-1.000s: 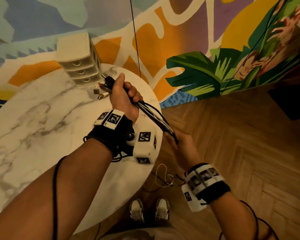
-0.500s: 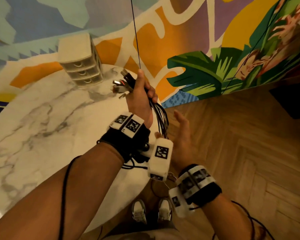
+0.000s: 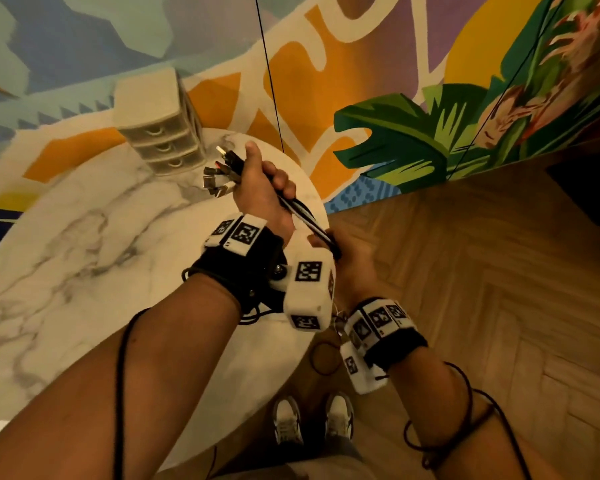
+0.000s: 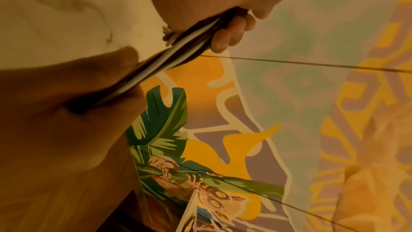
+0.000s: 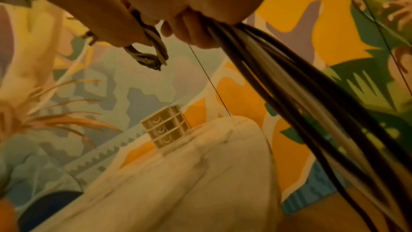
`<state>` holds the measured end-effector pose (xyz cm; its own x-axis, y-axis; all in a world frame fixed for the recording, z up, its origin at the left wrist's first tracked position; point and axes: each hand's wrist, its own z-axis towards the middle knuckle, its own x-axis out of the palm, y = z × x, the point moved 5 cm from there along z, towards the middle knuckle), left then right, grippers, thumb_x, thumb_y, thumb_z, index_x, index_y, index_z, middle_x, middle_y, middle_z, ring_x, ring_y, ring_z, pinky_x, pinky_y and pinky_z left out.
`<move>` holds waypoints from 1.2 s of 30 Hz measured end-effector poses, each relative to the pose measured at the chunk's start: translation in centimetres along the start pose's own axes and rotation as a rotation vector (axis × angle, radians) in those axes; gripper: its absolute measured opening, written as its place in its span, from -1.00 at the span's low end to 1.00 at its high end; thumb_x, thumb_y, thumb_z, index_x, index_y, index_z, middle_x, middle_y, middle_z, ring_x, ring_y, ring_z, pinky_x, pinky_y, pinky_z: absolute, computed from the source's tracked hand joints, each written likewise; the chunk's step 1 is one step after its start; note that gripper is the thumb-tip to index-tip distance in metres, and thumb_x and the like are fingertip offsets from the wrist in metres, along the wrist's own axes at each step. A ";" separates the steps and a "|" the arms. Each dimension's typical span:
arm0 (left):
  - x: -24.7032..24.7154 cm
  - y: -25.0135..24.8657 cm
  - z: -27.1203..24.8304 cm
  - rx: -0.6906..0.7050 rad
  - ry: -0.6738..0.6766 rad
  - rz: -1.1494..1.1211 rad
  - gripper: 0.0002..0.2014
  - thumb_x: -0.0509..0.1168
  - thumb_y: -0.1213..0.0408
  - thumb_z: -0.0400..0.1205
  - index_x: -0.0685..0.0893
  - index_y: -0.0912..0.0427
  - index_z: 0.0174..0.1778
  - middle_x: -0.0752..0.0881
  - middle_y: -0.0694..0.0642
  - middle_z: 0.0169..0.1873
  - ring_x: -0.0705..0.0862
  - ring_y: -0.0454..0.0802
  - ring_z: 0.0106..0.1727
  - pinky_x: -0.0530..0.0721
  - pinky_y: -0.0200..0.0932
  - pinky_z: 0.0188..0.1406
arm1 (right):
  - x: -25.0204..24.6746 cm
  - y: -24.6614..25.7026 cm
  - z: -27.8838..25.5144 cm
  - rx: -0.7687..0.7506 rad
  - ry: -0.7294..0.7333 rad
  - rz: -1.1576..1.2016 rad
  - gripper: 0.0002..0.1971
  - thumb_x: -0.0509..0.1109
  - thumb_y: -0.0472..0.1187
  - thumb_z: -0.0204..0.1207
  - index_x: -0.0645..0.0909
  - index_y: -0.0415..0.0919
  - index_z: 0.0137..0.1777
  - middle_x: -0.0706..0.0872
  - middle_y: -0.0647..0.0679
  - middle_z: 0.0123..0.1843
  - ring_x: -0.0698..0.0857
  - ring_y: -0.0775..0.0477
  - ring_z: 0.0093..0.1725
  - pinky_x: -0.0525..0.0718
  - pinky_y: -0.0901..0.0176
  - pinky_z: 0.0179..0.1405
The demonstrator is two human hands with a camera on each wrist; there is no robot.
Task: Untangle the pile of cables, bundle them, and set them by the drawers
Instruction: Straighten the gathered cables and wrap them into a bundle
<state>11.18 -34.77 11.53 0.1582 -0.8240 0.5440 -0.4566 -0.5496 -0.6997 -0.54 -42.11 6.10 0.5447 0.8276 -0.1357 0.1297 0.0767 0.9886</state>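
A bundle of black and white cables [image 3: 302, 216] runs between my two hands above the round marble table's [image 3: 84, 254] right edge. My left hand [image 3: 264, 192] grips the bundle near its upper end, and several metal plugs [image 3: 219, 171] stick out past the thumb toward the drawers. My right hand [image 3: 350, 265] grips the same bundle just below, off the table's edge. In the left wrist view curled fingers [image 4: 231, 31] wrap the bundle [image 4: 169, 55]. From the right fist the cables [image 5: 289, 94] trail downward. The small beige drawer unit [image 3: 160, 133] stands at the table's far side.
A thin black wire [image 3: 271, 81] hangs down the painted wall behind the table. Loose cable loops [image 3: 323, 358] dangle beneath my right wrist over the wooden floor, above my shoes [image 3: 312, 420]. A dark piece of furniture [image 3: 589, 188] stands at the right.
My right hand let go of the cables, opened, and now grips the bundle again, closer under the left hand. The left hand moved right, away from the drawers, with the plugs.
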 end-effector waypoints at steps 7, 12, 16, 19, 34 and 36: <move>-0.8 0.4 -0.1 -0.140 0.231 0.053 -0.48 0.12 -0.14 0.66 0.36 0.09 -0.55 0.24 -0.04 -0.78 0.19 -0.11 -0.76 0.21 -0.27 -0.60 | -0.6 -1.0 -2.2 0.147 0.315 0.058 -0.45 0.23 0.25 0.45 0.48 -0.31 -0.35 0.35 -0.06 -0.57 0.31 0.04 -0.61 0.30 0.11 -0.60; 0.0 0.0 -3.0 -0.154 0.635 0.364 -0.44 0.05 0.01 0.71 0.34 0.14 -0.63 0.21 0.00 -0.81 0.13 -0.07 -0.76 0.10 -0.10 -0.55 | -1.1 -3.2 -3.3 0.566 0.507 0.413 -0.55 0.34 0.21 0.44 0.28 -0.06 -0.42 0.21 0.06 -0.52 0.07 0.09 -0.56 -0.01 0.24 -0.64; 1.2 0.5 -7.5 0.008 1.015 0.976 -0.61 0.22 0.36 0.68 0.48 0.15 -0.53 0.48 -0.07 -0.76 0.41 -0.23 -0.72 0.47 -0.33 -0.55 | 0.4 -3.7 -4.4 0.721 0.651 0.486 -0.57 0.29 0.10 0.51 0.39 -0.06 -0.53 0.28 0.10 -0.60 0.20 0.18 -0.68 0.11 0.38 -0.74; -0.5 2.4 -9.6 0.135 1.481 1.480 -0.91 0.32 0.38 0.62 0.64 0.23 -0.21 0.68 0.09 -0.36 0.58 -0.23 -0.34 0.56 -0.38 -0.24 | 1.0 -3.1 -5.0 0.725 0.722 0.362 -0.46 0.14 -0.29 0.66 0.58 -0.03 -0.59 0.41 0.13 -0.61 0.33 0.22 -0.66 0.24 0.43 -0.69; -3.9 0.5 -7.4 0.667 1.597 2.739 -0.77 0.15 0.26 0.62 0.64 0.09 0.11 0.73 0.09 -0.03 0.66 0.12 0.03 0.47 -0.13 -0.11 | -4.4 -3.0 -2.8 0.298 0.591 -0.323 -0.43 0.29 0.30 0.36 0.59 -0.30 -0.28 0.38 -0.03 -0.52 0.31 0.04 -0.57 0.22 0.18 -0.57; -3.5 0.8 -7.4 0.807 1.564 2.606 -0.84 0.26 0.27 0.57 0.68 0.11 0.01 0.75 0.09 -0.12 0.69 0.12 -0.06 0.52 -0.13 -0.16 | -4.1 -3.5 -2.7 0.468 0.510 -0.007 -0.56 0.32 0.18 0.48 0.49 -0.10 -0.51 0.25 0.04 -0.58 0.18 0.07 -0.63 0.08 0.19 -0.59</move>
<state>3.77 -31.28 12.53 0.1210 0.5181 -0.8467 0.9925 -0.0483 0.1123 -5.45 -44.32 3.36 0.0995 0.9948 0.0195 0.5382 -0.0703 0.8399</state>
